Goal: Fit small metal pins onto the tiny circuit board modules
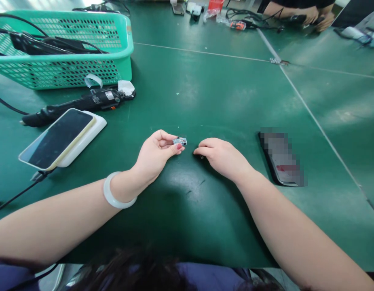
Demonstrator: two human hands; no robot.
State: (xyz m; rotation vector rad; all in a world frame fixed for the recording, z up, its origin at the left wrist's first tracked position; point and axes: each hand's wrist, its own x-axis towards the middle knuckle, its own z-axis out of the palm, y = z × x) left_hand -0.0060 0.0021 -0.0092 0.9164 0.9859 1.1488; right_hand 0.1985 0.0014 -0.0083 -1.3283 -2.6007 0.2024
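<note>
1. Green mat table (223, 101), pale seam lines crossing it; shiny patch near my arms.
2. My left hand (155, 155) pinches a small grey connector part (180, 141) between thumb and forefinger, just above the mat, centre.
3. My right hand (221, 155) rests curled, knuckles up, fingertips on the mat beside the part; whether it holds anything, cannot tell.
4. Left: teal basket (120, 60), black power tool (83, 103), phone (58, 137) face up.
5. Right: second phone (280, 157), blurred. No writing legible.
6. Far edge: another person's hands (317, 18).
</note>
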